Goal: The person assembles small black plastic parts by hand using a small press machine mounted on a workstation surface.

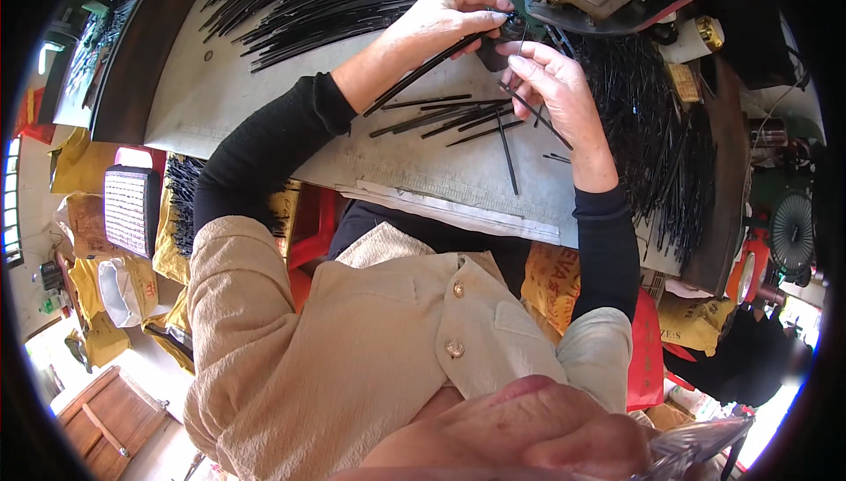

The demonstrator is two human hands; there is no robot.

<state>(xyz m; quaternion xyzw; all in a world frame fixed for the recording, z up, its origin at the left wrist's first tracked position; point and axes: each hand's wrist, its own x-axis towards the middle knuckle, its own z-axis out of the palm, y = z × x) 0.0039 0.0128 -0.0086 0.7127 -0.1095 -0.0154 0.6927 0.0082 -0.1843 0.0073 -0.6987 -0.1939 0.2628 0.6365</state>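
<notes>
My left hand is closed around a thin black rod, which slants down toward my left sleeve. Its fingertips meet at a small dark part beside the machine, too small to make out. Just right of it, my right hand has bent fingers at the machine's edge, with another thin black rod held across the palm. Below both hands several loose black rods lie on the pale worktable.
A large bundle of black rods covers the table's far left. At right, a dense heap of black rods runs down to the edge. A roll of tape and a small fan stand further right. Yellow sacks sit below.
</notes>
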